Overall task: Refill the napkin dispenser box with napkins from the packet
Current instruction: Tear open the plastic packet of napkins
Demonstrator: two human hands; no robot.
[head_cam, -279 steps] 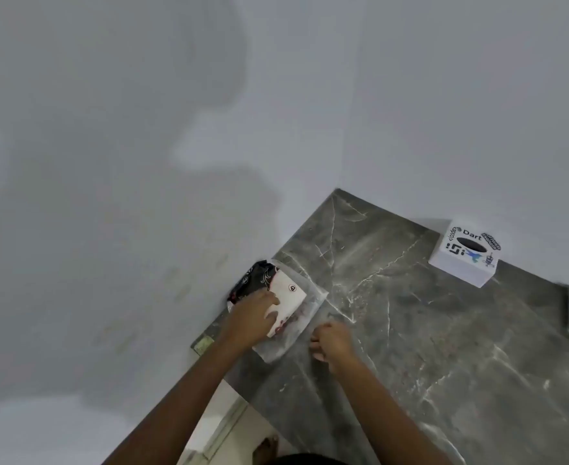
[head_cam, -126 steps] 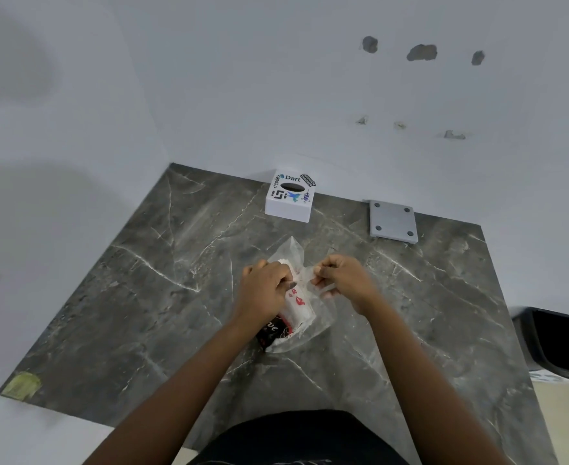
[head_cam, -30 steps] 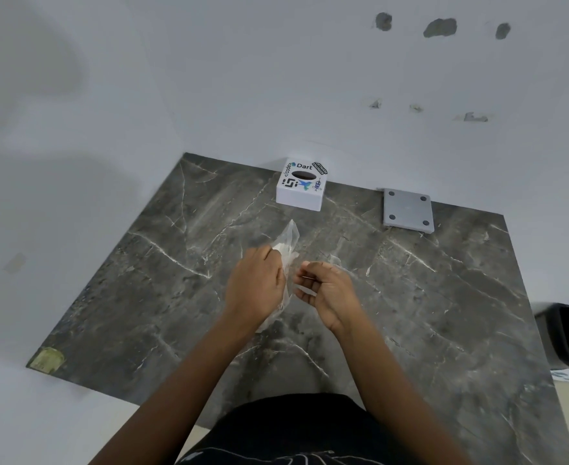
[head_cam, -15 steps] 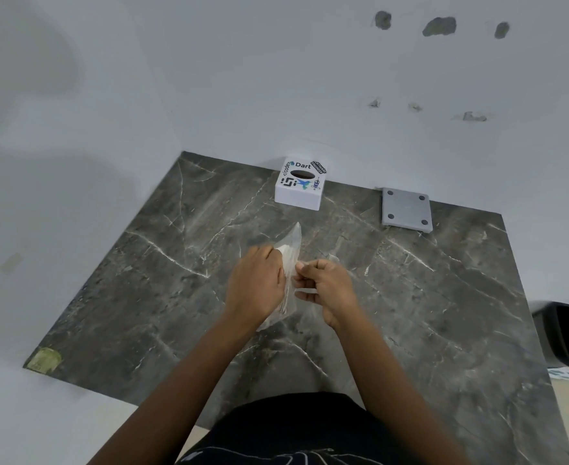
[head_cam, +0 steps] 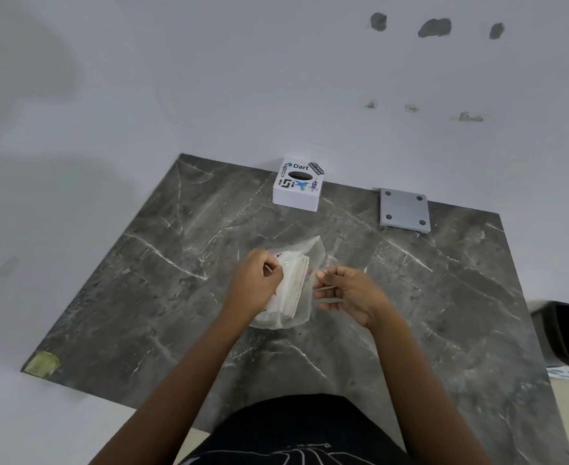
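Observation:
A clear plastic packet with a stack of white napkins inside stands on edge in the middle of the dark marble table. My left hand grips the packet's left side. My right hand pinches the loose clear plastic on the packet's right side, pulling it away from the stack. The white napkin dispenser box, with stickers and a dark oval slot on top, sits at the table's far edge by the wall, apart from both hands.
A grey square plate with four holes lies at the far edge, right of the box. A black bin stands off the table's right side. A yellowish sticker marks the near left corner. White walls close off the far and left sides.
The packet has turned so the napkin stack's edge now shows. My right hand has drawn the plastic out to the right, widening the gap between the hands.

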